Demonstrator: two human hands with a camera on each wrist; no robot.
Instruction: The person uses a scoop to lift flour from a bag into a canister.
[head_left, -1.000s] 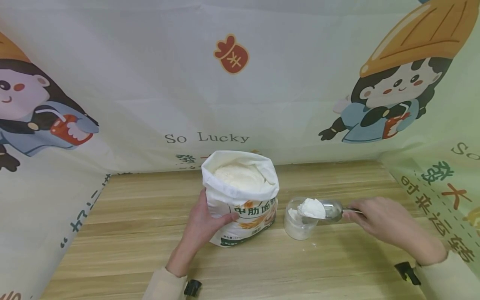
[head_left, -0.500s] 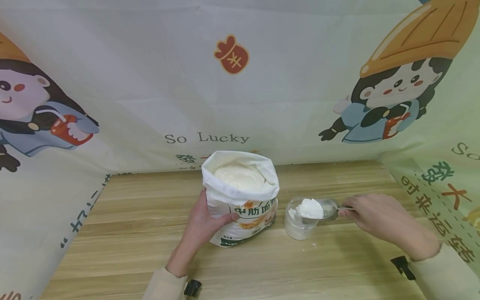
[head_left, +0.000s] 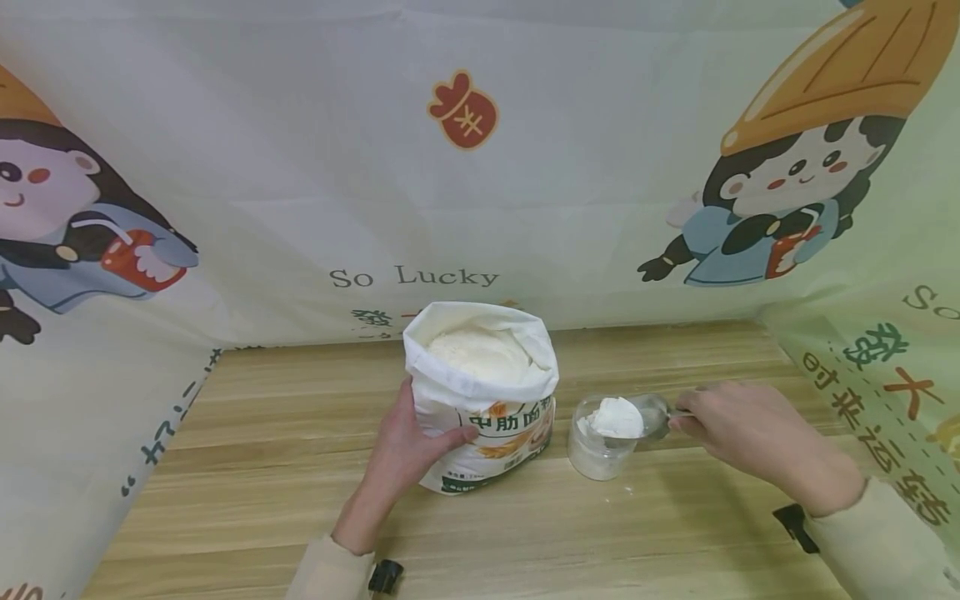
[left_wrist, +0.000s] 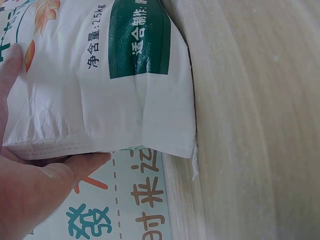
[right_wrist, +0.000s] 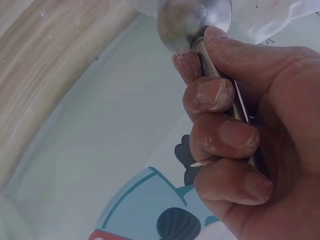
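An open white flour bag (head_left: 483,392) stands upright on the wooden table (head_left: 262,467), full of flour. My left hand (head_left: 408,446) grips its left side, thumb across the front; the left wrist view shows the bag (left_wrist: 100,80) against my palm (left_wrist: 35,185). Right of the bag stands a small clear jar (head_left: 596,446) with some flour inside. My right hand (head_left: 738,433) holds a metal spoon (head_left: 648,417) by its handle, its heaped bowl over the jar's mouth. In the right wrist view my floury fingers (right_wrist: 220,95) curl round the spoon's handle, behind its bowl (right_wrist: 192,22).
A printed cartoon cloth (head_left: 465,167) hangs behind the table and wraps round both sides. Bare wood lies left of the bag and in front of the jar. A little spilled flour dusts the table near the jar.
My right hand has carried the heaped spoon a little leftwards and down over the jar's mouth. The left hand and the bag have stayed still.
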